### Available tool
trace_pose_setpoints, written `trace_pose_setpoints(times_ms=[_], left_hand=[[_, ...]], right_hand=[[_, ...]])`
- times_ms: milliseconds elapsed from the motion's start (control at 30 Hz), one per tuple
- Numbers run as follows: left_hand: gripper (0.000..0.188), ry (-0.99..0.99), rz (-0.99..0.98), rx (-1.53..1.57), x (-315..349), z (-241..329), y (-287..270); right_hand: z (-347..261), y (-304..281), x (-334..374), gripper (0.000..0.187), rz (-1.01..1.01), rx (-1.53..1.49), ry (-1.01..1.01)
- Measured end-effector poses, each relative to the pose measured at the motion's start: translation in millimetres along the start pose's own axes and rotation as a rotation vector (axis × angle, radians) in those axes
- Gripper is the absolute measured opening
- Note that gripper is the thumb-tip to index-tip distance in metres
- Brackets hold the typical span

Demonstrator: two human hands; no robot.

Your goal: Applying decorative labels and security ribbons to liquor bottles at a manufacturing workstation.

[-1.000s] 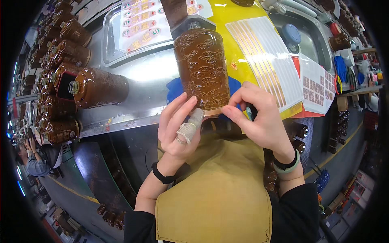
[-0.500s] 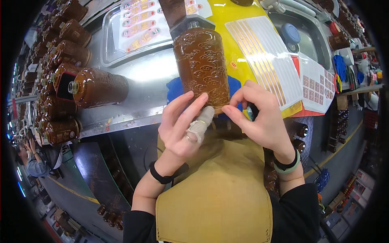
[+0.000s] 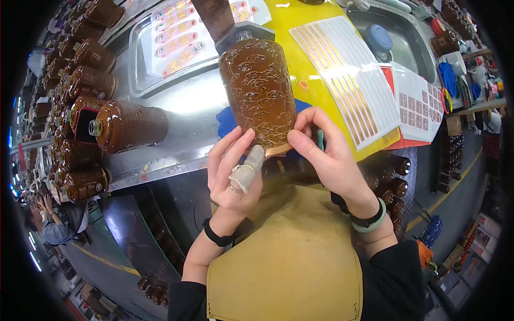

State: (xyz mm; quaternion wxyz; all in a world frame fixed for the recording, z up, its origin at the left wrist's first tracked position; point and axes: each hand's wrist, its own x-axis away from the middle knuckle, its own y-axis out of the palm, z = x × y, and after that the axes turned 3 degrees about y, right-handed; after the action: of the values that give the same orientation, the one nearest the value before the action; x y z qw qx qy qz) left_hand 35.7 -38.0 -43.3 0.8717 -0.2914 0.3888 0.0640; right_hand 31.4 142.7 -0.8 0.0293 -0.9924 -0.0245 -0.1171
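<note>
A brown glossy bottle [image 3: 258,91] with raised cloud-like relief lies with its base toward me and its neck in a grey holder [image 3: 249,31]. A narrow gold band [image 3: 277,150] runs along its base edge. My left hand [image 3: 235,179] presses its fingertips on the bottle's lower left side; one digit in a cloth finger cover touches the base. My right hand [image 3: 329,155] is closed at the lower right corner, its thumb on the base edge. A slim teal thing [image 3: 320,140] shows between the right hand's fingers; its kind is unclear. Under the bottle lies a blue cloth-like pad [image 3: 227,119].
Another brown bottle [image 3: 131,126] lies left, beside several stacked bottles [image 3: 88,83]. A metal tray [image 3: 138,69] bears label sheets [image 3: 179,37]. Right, on a yellow sheet [image 3: 278,16], lies a white sheet of gold strips [image 3: 342,80]. Beyond is a basin with a blue round-topped object [image 3: 379,38].
My right thumb has moved slightly up along the bottle's base corner. My left fingers have shifted a little left. The whole view has also shifted slightly.
</note>
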Motion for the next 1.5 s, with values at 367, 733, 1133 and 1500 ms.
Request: trace_pose_setpoints(times_ms=[367,733,1133,1500], left_hand=[[0.042,-0.005,0.002,0.015,0.4,0.9,1.5],[0.04,-0.039,-0.075,-0.088,4.9,5.6,-5.3],[0.034,0.073,-0.077,-0.127,-3.2,10.8,3.0],[0.035,0.073,-0.147,-0.242,-8.5,23.1,5.5]], right_hand=[[-0.1,4.4,3.8,0.024,0.014,-0.055,0.066],[2.5,5.4,4.3,0.025,0.038,0.023,-0.002],[17.5,-10.5,7.4,0.032,-0.047,-0.282,0.031],[8.8,-23.2,10.8,0.072,0.085,-0.296,-0.08]])
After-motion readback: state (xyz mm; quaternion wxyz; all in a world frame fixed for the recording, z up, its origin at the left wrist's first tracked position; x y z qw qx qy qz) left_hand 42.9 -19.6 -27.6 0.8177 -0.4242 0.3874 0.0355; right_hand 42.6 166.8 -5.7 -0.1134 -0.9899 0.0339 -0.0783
